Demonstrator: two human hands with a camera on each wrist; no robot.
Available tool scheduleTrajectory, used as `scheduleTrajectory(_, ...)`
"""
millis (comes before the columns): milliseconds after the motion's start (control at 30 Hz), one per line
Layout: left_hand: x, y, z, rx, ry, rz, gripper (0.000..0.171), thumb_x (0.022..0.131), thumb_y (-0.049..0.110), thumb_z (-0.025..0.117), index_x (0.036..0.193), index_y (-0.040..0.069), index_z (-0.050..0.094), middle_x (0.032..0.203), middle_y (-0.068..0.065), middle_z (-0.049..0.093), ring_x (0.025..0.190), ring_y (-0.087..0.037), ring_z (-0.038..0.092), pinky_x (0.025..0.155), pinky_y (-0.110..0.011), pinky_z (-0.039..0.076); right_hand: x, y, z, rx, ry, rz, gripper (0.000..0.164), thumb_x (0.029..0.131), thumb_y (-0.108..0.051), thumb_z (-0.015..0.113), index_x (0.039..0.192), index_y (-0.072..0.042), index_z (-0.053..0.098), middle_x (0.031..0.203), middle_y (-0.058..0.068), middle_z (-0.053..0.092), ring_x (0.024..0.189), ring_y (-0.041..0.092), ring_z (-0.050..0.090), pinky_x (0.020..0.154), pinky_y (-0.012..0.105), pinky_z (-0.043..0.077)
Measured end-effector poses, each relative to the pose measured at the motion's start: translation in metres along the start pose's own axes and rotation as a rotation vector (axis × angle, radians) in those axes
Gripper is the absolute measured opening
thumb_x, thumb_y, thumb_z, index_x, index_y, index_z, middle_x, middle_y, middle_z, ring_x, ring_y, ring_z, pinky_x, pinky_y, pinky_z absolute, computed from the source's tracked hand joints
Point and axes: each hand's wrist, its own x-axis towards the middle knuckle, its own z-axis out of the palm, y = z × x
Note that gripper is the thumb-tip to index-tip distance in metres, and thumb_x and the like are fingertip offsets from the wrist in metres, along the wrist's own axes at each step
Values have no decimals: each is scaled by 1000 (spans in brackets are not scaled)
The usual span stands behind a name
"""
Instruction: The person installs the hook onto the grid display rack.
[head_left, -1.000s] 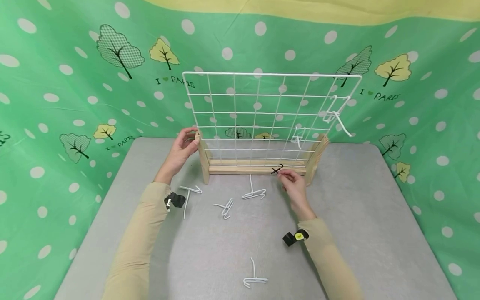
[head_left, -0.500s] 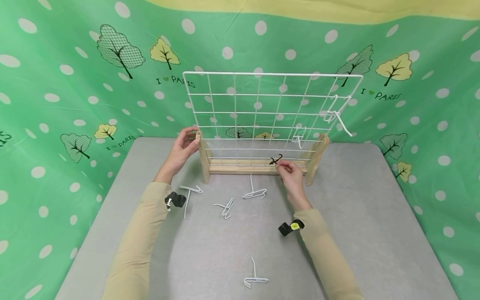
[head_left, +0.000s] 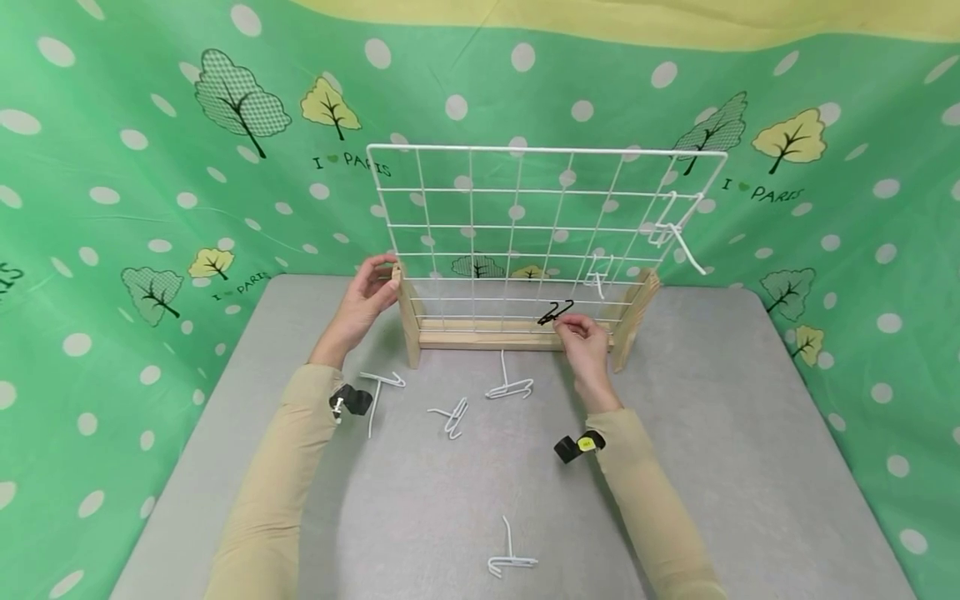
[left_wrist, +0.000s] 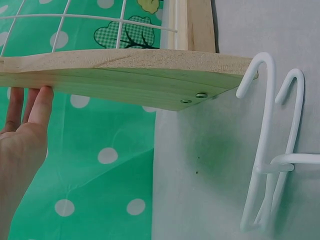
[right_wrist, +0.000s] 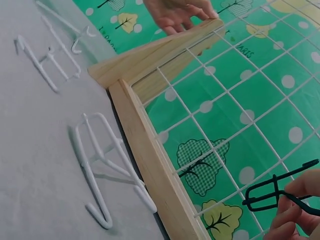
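Observation:
My left hand [head_left: 363,300] is at the top of the wooden stand's left post [head_left: 408,321]; in the left wrist view its fingers [left_wrist: 42,105] extend straight, tips against the post's outer face. Between thumb and fingers, my right hand [head_left: 587,346] pinches a black wire grid hook [head_left: 553,314] close in front of the lower right grid. In the right wrist view the black hook [right_wrist: 262,196] overlaps the white wire grid [right_wrist: 227,91], its two prongs pointing up and away. Two white hooks hang on the grid's right side, one high [head_left: 663,232], one lower [head_left: 596,279].
Several white hooks lie on the grey table: one near the stand's base [head_left: 510,388], one left of it [head_left: 452,417], one by the left wrist [head_left: 382,382] and one near the front [head_left: 512,561]. A green patterned curtain [head_left: 480,75] surrounds the table.
My right hand has moved up and forward toward the grid with the black hook, turning it so both prongs show. The left hand stays at the post.

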Motion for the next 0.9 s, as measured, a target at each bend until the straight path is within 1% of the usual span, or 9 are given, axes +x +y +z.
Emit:
scheduleTrajectory(33,0,0,0,0,0,-1,36,99,6,53,133,15,46,125,-10,45,116,-24,47,100,-34,48,-2,-4,0,-22,2,-4,10,84,5,65,93,11,64,70,-8,59,61,1,50,48,13,39)
scheduleTrajectory(133,0,0,0,-4,2,0,36,99,5,52,134,14,46,125,-10,45,115,-25,47,99,-33,48,0,-6,2,-68,18,-31,11,83,4,67,92,11,64,71,-7,58,66,2,52,51,13,39)
scheduleTrajectory(300,-1,1,2,-7,3,-1,36,99,5,52,133,14,46,124,-10,45,115,-24,47,98,-32,49,3,-5,3,-135,36,-36,11,83,2,68,90,8,66,70,-6,57,67,3,51,52,14,37)
scheduleTrajectory(400,-1,1,2,-12,4,1,36,99,5,52,133,13,46,123,-10,45,114,-23,47,98,-32,49,4,-8,4,-149,20,-23,8,83,1,68,89,6,66,71,-6,58,67,3,51,52,14,37)
scheduleTrajectory(500,0,1,1,-15,4,2,36,99,4,52,133,13,45,123,-10,45,114,-23,48,98,-32,49,4,-9,4,-125,-23,12,6,84,3,66,90,5,64,72,-6,59,66,3,53,51,13,38)
scheduleTrajectory(600,-1,1,2,-16,1,4,36,99,5,52,133,13,46,123,-10,45,114,-22,48,98,-31,49,4,-10,4,-80,-75,63,8,86,5,64,93,7,62,73,-7,61,65,4,54,48,13,38)
scheduleTrajectory(767,-2,1,2,-18,-2,9,36,99,5,52,134,11,44,124,-10,45,114,-23,48,97,-31,49,3,-10,3,-26,-134,131,14,89,4,61,102,9,60,78,-2,63,57,6,48,44,15,37)
scheduleTrajectory(833,-1,1,2,-20,-2,10,37,99,5,52,134,9,43,124,-10,45,114,-23,47,97,-31,49,2,-10,3,23,-163,157,15,90,4,58,104,10,59,81,2,62,54,7,43,43,16,36)
scheduleTrajectory(900,-1,1,2,-25,0,10,37,99,4,52,135,8,43,124,-10,45,114,-23,47,97,-31,49,1,-10,1,102,-204,185,16,91,5,55,106,10,58,84,6,60,54,8,41,44,16,35)
